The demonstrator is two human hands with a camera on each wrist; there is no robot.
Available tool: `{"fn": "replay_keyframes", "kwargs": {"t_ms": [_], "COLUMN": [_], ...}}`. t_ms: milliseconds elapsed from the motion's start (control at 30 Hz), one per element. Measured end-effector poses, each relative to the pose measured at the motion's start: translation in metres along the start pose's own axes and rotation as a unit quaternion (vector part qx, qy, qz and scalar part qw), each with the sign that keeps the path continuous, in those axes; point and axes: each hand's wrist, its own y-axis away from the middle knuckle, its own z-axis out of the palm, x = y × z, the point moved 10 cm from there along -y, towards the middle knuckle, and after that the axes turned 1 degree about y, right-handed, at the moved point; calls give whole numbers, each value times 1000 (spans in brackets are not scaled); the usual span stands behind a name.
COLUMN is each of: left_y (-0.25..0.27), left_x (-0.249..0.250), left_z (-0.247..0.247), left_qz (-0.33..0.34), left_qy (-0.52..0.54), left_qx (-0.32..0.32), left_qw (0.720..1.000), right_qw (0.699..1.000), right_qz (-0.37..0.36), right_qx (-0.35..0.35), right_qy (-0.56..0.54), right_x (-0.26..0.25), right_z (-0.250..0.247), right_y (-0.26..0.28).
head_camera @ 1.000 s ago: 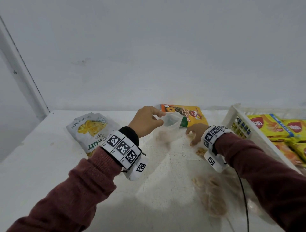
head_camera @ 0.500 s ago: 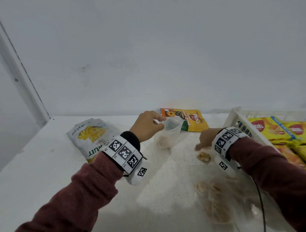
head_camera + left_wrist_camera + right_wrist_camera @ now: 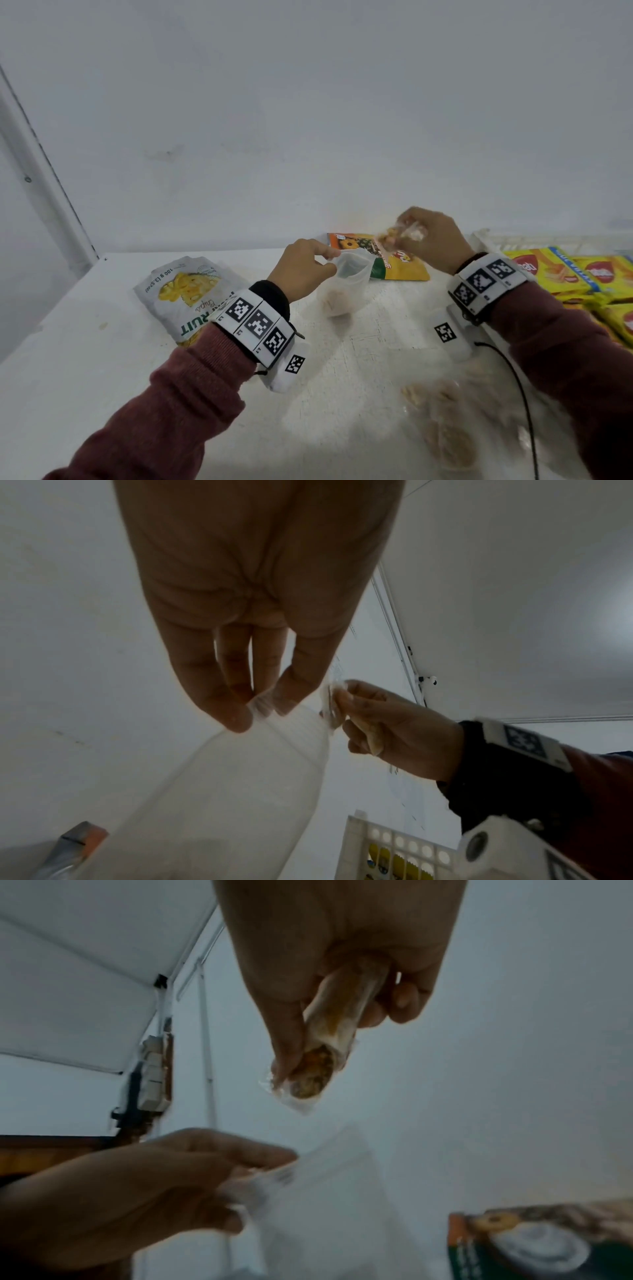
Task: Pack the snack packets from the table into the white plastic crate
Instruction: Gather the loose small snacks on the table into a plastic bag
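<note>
My left hand [image 3: 310, 269] pinches the rim of a clear plastic bag [image 3: 346, 289] that hangs open over the table, with some brown snack pieces at its bottom. In the left wrist view the same bag [image 3: 240, 791] hangs from the pinching fingers [image 3: 236, 715]. My right hand [image 3: 423, 236] is raised above and right of the bag's mouth and holds a small clear-wrapped snack packet [image 3: 406, 233]; this packet [image 3: 325, 1047] shows brown filling in the right wrist view. The white plastic crate [image 3: 486, 240] stands at the right with yellow packets [image 3: 555, 270] inside.
A white chips packet [image 3: 185, 298] lies left of my left arm. An orange-yellow packet [image 3: 397, 265] lies at the back by the wall. Several clear-wrapped snacks [image 3: 445, 431] lie on the table [image 3: 102, 359] near the front right. A black cable [image 3: 524, 394] runs from my right wrist.
My right hand has picked a small wrapped snack off the table and lifted it up above the bag's mouth. My left hand keeps its hold on the bag's rim.
</note>
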Motion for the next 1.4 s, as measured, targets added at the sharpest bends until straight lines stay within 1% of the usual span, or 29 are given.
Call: {"fn": "replay_keyframes", "kwargs": {"t_ms": [33,67,100,167,300,367,433,467,500,533,567,633,700,767,833,900,933,1000,1033,1100,1133,1167,1233,1300,1400], "left_y": [0,0,0,0,4,5,6,6,7,7,7,7,7,6,6,5,6,4,3,1,1,2,5,7,8], "left_x": [0,0,0,1,2,3,3,4,4,4,3,3,3,3,1,0,-1,-5,-7,-9,-8,-7,-1,-2,-25], "left_z": [0,0,1,1,2,3,2,1,1,2,2,3,3,4,3,2,1,1,0,0,1,2,4,10,27], "left_qz": [-2,-2,-1,1,-3,-3,-2,-1,-1,-2,-3,-3,-2,-5,-7,-3,-2,-7,-11,-17,-13,-5,29,40,-10], "left_qy": [3,7,8,10,27,29,36,39,38,36,36,38,42,50,58,75,81,92,97,102,106,109,116,124,152], "left_qx": [0,0,-1,-6,-18,-22,-18,-16,-15,-15,-16,-17,-16,-16,-7,-1,1,4,6,9,9,7,-1,-27,-99], "left_qw": [1000,1000,1000,1000,999,999,999,999,999,999,999,999,999,999,998,997,997,996,995,995,994,994,993,991,983], "right_qw": [998,995,992,991,991,980,963,956,954,958,967,987,988,985,986,983,981,979,978,973,970,970,977,982,980], "right_qz": [-30,-53,-69,-87,-118,-137,-148,-145,-141,-136,-129,-115,-115,-121,-126,-145,-152,-161,-169,-179,-185,-194,-199,-190,-166], "right_qx": [23,24,9,-31,-65,-91,-131,-145,-143,-130,-114,-94,-79,-55,-25,-14,-23,-66,-96,-137,-130,-105,-45,-13,23], "right_qy": [-52,-86,-103,-94,27,112,184,209,221,216,186,57,-62,-106,-109,-112,-116,-103,-71,40,85,99,61,-12,-112], "right_x": [-16,-30,-40,-50,-55,-58,-58,-57,-57,-58,-60,-65,-72,-78,-78,-75,-73,-68,-66,-60,-57,-57,-58,-64,-67], "right_z": [-5,-4,2,21,44,50,58,59,58,55,49,42,40,40,45,54,59,71,79,93,96,93,78,62,42], "right_y": [0,3,5,12,21,24,27,28,28,28,27,24,22,24,29,34,36,40,42,46,46,45,40,38,36]}}
